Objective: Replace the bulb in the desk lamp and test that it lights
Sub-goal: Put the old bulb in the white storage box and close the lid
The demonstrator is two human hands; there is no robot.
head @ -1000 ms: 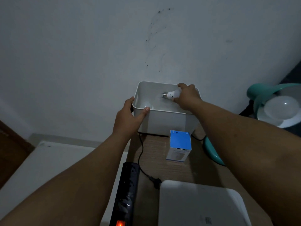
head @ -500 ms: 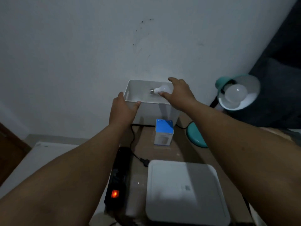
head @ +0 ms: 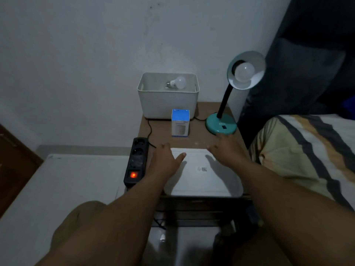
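Note:
A teal desk lamp (head: 221, 125) stands at the table's right, its shade tilted toward me with an unlit white bulb (head: 245, 71) in the socket. A second white bulb (head: 177, 82) lies on its side inside the white bin (head: 167, 102) against the wall. A blue and white bulb box (head: 180, 122) stands in front of the bin. My left hand (head: 166, 160) hovers open over the left edge of the white lid (head: 203, 175). My right hand (head: 226, 148) is open with fingers spread, just in front of the lamp's base.
A black power strip (head: 136, 162) with a glowing red switch lies along the table's left edge, a black cord running from it toward the bin. A white surface (head: 63, 189) lies left of the table. A striped bed cover (head: 307, 150) is at the right.
My right hand let go of the bulb, which now lies in the bin. Both hands pulled back from the bin toward the lid. The view drew back and tilted down.

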